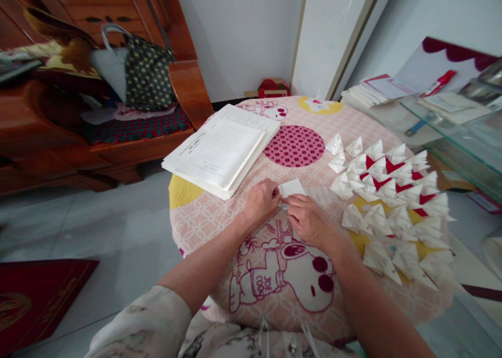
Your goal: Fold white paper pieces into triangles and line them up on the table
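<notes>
Both hands meet at a small white piece of paper (293, 187) lying on the patterned tablecloth (219, 232). My left hand (262, 203) pinches the paper's near left edge between thumb and fingers. With fingers bent together, my right hand (308, 214) presses on its near edge. The paper's far part sticks out beyond the fingertips; its near part is mostly hidden. To the upper left lies a stack of printed white sheets (223, 148). On the right stand several folded white paper pieces (376, 193) in rows, pointed at their tips.
A glass shelf (458, 130) juts over the right side, with papers and a red marker (439, 83) near it. Left of the round table is a wooden bench (188, 86) with a dotted bag (148, 73). A red box (43, 290) sits on the floor.
</notes>
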Tool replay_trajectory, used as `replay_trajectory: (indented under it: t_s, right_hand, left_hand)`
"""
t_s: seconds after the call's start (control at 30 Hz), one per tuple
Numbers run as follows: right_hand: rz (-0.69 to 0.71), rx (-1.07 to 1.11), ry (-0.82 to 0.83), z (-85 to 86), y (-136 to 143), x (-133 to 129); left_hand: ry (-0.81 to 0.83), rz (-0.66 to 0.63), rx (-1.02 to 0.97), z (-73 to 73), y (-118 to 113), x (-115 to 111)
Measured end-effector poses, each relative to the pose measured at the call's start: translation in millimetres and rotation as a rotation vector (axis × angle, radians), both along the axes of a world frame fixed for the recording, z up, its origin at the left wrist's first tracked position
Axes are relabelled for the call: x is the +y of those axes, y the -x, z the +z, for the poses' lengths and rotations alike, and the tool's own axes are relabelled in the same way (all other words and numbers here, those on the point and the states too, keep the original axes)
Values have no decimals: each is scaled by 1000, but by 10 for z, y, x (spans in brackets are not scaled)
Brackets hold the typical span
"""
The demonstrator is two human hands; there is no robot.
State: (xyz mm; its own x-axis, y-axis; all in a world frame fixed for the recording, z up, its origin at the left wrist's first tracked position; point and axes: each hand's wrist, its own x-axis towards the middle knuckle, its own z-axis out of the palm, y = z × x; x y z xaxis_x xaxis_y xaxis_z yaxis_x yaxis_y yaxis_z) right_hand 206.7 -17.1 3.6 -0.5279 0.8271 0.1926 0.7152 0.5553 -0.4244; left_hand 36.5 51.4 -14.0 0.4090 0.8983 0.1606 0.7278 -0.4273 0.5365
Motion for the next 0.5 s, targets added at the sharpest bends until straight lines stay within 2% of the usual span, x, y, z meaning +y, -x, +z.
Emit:
replay_trajectory:
  t_s: [0.23, 0.37, 0.5]
  right_hand:
    - [9, 15, 37, 47, -6, 42]
    - [1, 19, 41, 81, 1, 51]
    - [5, 14, 55, 100, 7, 48]
  left_hand:
    - [-2, -20, -54, -22, 25, -5]
    - [-19, -73, -146, 32, 71, -40]
    - [-31, -128, -151, 89, 108, -36]
